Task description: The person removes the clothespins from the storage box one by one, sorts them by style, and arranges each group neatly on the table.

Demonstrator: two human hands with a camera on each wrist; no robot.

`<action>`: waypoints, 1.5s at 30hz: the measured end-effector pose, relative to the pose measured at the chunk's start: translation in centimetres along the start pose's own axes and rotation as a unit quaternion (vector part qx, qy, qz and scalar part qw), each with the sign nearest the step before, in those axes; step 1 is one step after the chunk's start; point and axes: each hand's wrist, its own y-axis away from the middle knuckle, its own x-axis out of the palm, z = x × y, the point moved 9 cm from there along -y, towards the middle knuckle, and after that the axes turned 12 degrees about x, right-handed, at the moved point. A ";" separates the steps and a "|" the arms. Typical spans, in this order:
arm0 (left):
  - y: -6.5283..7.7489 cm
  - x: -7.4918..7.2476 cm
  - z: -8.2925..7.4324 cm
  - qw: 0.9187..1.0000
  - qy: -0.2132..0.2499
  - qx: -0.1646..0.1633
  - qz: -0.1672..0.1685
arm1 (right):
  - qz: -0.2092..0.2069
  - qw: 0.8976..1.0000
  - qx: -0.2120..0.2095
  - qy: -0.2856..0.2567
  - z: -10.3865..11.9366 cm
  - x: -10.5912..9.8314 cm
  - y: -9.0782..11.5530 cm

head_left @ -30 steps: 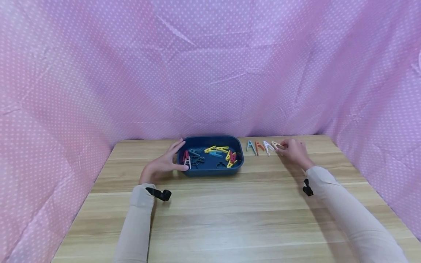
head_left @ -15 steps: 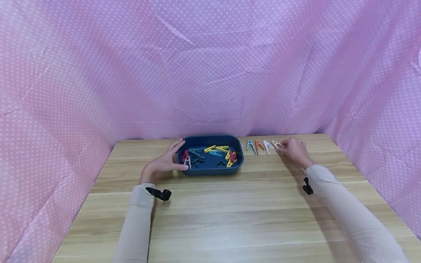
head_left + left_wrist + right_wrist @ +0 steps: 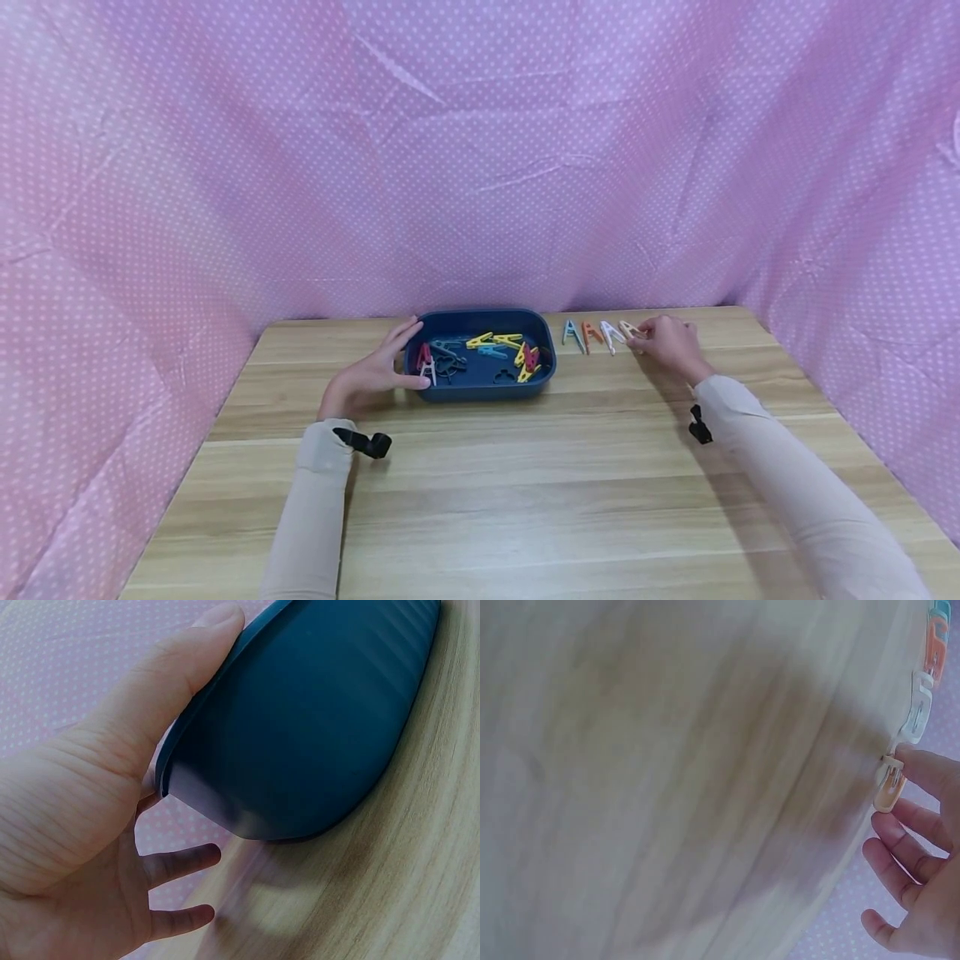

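Note:
A dark blue basin stands near the table's back edge, holding several plastic clothespins in yellow, blue, red and pale pink. My left hand grips its left end, thumb on the near rim and fingers by the far rim; in the left wrist view two fingers stick out past the wall. Right of the basin lie a light blue clothespin, an orange clothespin and a white clothespin in a row. At the row's right end, my right hand pinches a cream clothespin between thumb and index finger.
The wooden table stretches toward me. A pink dotted cloth hangs behind it and on both sides. Dark openwork pieces also lie in the basin.

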 end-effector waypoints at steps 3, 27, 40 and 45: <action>0.0 0.1 0.2 1.000 0.002 -0.003 0.001 | 0.000 1.000 -0.003 -0.001 0.3 0.1 0.1; 0.0 0.0 0.2 1.000 0.018 -0.008 -0.002 | -0.010 1.000 -0.005 0.027 1.2 0.3 0.6; 0.0 0.0 0.3 1.000 0.017 -0.004 -0.002 | -0.021 0.999 -0.010 0.029 1.3 0.2 0.6; 0.0 0.0 0.2 1.000 0.015 -0.003 -0.002 | -0.027 0.999 -0.013 0.029 1.3 0.2 0.6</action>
